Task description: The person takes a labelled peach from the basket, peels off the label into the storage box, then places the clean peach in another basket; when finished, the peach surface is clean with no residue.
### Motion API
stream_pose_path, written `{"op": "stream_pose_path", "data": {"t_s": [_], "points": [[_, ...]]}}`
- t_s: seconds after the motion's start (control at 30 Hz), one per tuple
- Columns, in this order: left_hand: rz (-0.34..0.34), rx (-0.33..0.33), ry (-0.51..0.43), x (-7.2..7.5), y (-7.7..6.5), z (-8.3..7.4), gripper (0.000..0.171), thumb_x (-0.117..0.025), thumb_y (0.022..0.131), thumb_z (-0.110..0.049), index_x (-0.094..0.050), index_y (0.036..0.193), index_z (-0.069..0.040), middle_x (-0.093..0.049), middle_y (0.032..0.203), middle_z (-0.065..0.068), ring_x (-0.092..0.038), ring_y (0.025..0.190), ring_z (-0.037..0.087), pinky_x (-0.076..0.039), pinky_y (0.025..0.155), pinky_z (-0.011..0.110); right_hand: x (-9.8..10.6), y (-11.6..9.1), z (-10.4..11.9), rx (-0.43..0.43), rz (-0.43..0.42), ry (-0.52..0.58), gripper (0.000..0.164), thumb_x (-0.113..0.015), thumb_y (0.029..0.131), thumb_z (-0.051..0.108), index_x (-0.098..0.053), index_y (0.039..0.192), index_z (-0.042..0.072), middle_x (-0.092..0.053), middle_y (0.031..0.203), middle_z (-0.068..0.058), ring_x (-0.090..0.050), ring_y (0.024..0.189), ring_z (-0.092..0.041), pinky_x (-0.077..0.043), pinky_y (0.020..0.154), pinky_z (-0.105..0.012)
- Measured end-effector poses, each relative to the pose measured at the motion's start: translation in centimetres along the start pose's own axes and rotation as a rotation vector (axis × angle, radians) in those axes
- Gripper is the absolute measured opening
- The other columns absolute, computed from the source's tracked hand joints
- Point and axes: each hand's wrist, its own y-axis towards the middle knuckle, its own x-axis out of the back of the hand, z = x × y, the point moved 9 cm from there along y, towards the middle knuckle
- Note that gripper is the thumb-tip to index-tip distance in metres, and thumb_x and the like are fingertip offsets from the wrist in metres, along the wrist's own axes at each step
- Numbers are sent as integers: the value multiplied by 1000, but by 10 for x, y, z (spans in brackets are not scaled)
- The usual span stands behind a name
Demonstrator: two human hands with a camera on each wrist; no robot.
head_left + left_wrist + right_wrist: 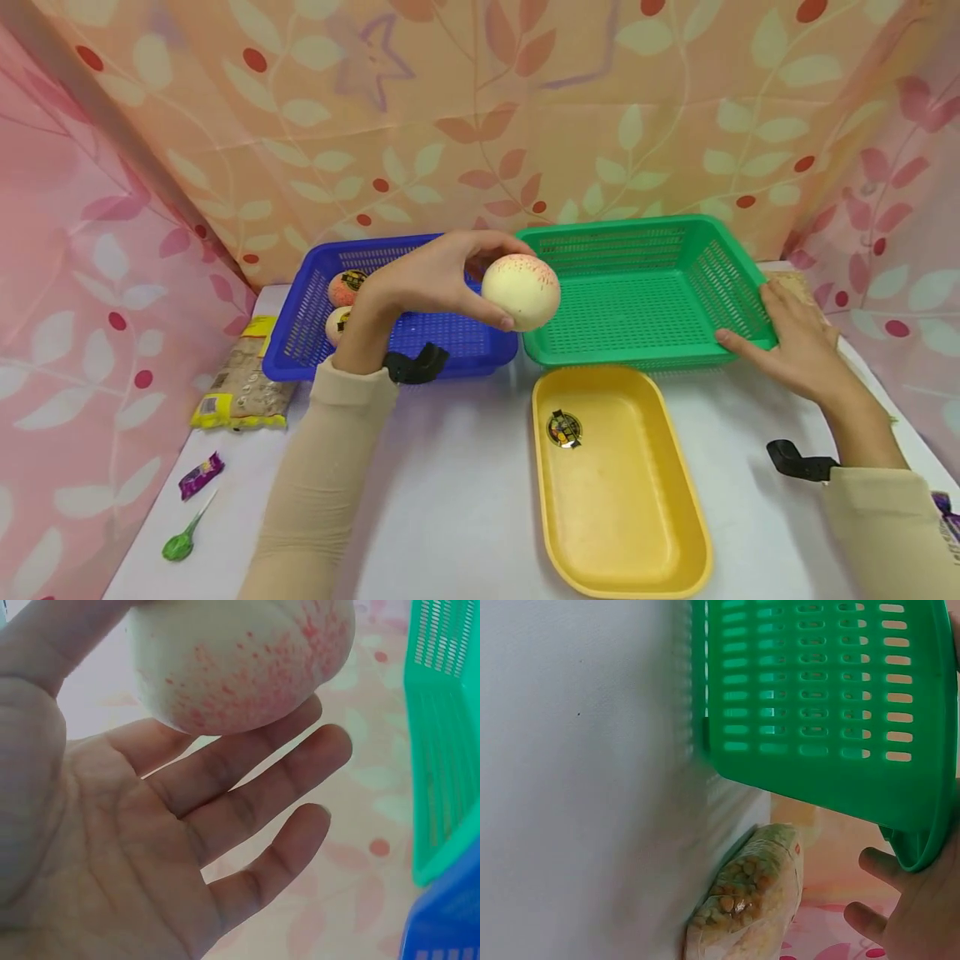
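My left hand (442,279) holds a pale peach (521,292) with pink speckles between thumb and fingers, in the air over the space between two baskets. In the left wrist view, the peach (240,671) sits high against the fingers, with the other fingers spread below it. At the near right corner of the green basket (622,357), my right hand (806,342) grips the rim, thumb on top and fingers along the outer side. The right wrist view shows two fingertips (881,866) past the basket's corner. Inside the blue basket (281,354) lie pink and pale fruits (337,325) with dark stickers, partly hidden by my left arm.
A yellow tray (622,500) bearing a round dark sticker (564,429) stands before the green basket. On the left lie a yellow-edged bag (251,379), a purple wrapped sweet (201,475) and a green lollipop (180,543). Another bag (746,900) is behind my right hand. Patterned curtains surround the table.
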Motion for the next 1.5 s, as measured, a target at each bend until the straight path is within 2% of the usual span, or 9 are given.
{"op": "stream_pose_path", "data": {"t_s": [0.17, 0.3, 0.43, 0.63, 0.9, 1.03, 1.17, 1.33, 1.5], "points": [[-2, -37, 14, 1, 36, -1, 64, -91, 75, -25, -63, 132, -19, -70, 121, -4, -68, 104, 15, -56, 90, 38, -1, -1, 1, -18, 16, 8, 100, -59, 95, 54, -3, 163, 7, -1, 171, -24, -4, 152, -58, -5, 99, -89], [-31, -29, 50, -1, 64, 6, 66, -92, 74, -30, -62, 132, -22, -68, 120, -6, -66, 104, 13, -56, 89, 34, -1, -2, -1, -30, 48, 8, 101, -57, 96, 55, 1, 163, 7, 3, 170, -24, -1, 152, -59, -1, 100, -90], [-18, -13, 33, -8, 91, 13, 67, -90, 75, -31, -61, 134, -22, -65, 122, -2, -66, 102, 17, -55, 89, 33, 0, -3, -4, -38, 66, 13, 101, -57, 97, 55, 3, 163, 7, 5, 170, -24, 1, 151, -59, -1, 99, -91], [2, 50, -48, -25, 128, 22, 71, -90, 75, -29, -58, 138, -21, -60, 127, 2, -68, 102, 21, -54, 91, 30, 2, -7, -6, -41, 53, 26, 100, -57, 97, 54, 3, 164, 10, 3, 170, -24, -1, 151, -60, -3, 99, -90], [-11, 54, -132, -63, 178, 42, 73, -88, 76, -25, -55, 141, -19, -59, 129, 3, -61, 111, 20, -53, 90, 27, 8, -13, -12, -55, 50, 11, 100, -56, 97, 54, 4, 163, 8, 4, 170, -25, 0, 150, -61, -2, 100, -89], [-14, 94, -69, -82, 193, 62, 76, -87, 78, -30, -53, 145, -21, -58, 134, 1, -54, 118, 16, -50, 90, 28, 7, -19, -13, -60, 44, 19, 100, -56, 98, 53, 4, 162, 5, 4, 169, -27, 1, 151, -60, 1, 104, -88], [-63, 165, -25, -89, 201, 81, 76, -88, 78, -31, -52, 144, -24, -57, 134, -1, -52, 119, 15, -48, 92, 30, 6, -20, -13, -52, 42, 17, 100, -56, 98, 52, 2, 162, 3, 4, 169, -27, 1, 153, -55, 1, 109, -84], [-124, 187, -48, -93, 212, 93, 75, -89, 76, -29, -54, 142, -26, -57, 136, 0, -52, 122, 17, -48, 96, 35, 10, -19, -14, -65, 29, 20, 100, -56, 97, 53, 3, 162, 4, 4, 170, -26, 1, 154, -55, 2, 112, -81], [-108, 231, -78, -110, 222, 107, 76, -88, 79, -27, -52, 146, -25, -53, 144, 1, -49, 129, 19, -47, 102, 38, 8, -19, -16, -78, 28, 36, 101, -57, 97, 53, 3, 163, 6, 3, 170, -25, 0, 154, -54, 0, 113, -80]]}}
